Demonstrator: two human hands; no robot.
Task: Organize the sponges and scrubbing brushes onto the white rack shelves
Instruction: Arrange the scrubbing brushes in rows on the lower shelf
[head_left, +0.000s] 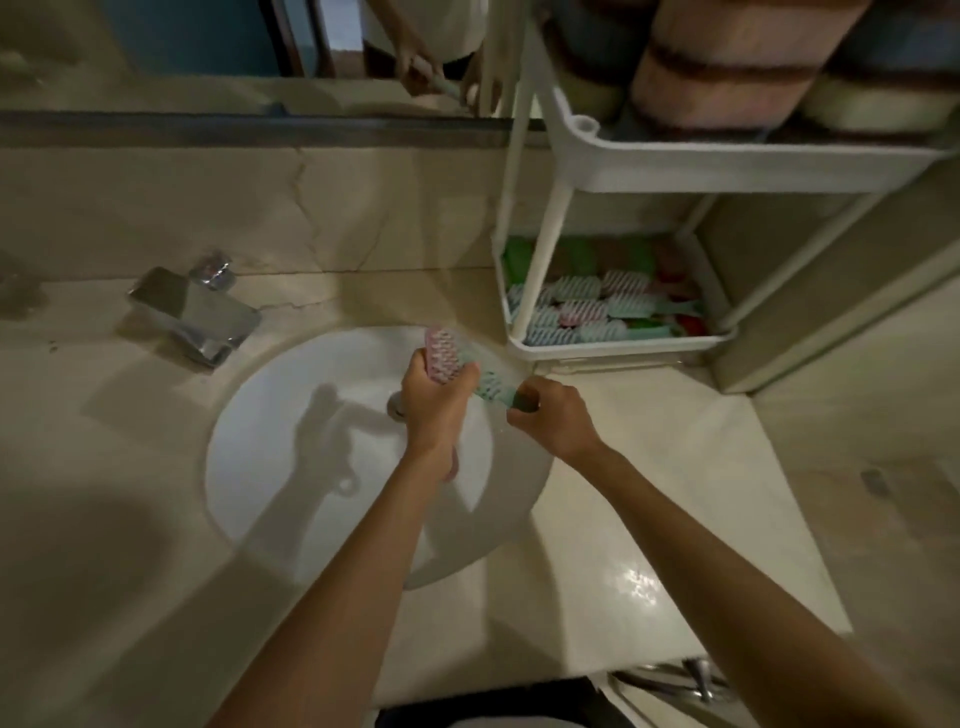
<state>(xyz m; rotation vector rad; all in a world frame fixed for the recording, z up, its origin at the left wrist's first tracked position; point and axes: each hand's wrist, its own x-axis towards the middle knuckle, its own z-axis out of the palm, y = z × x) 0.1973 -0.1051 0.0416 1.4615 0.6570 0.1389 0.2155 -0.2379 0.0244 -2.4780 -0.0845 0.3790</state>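
One pink brush (440, 353) grasped by left grip (434, 410), teal brush (493, 387) grasped by right grip (553, 415), over white sink (291, 415)

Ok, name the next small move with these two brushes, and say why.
Probably carry the mint-green plastic scrubbing brush in the right hand to the white rack's lower shelf, where similar brushes already lie. The right hand is nearer the rack; the left hand grips the pink bristled brush over the white sink.

The pale stone desk (649, 467) has a round white basin (291, 374) sunk into it; a chrome tap (195, 317) sits behind; a white rack (540, 249) stands right of the basin; its lower shelf (623, 347) holds brushes (582, 306) and sponges (517, 260).
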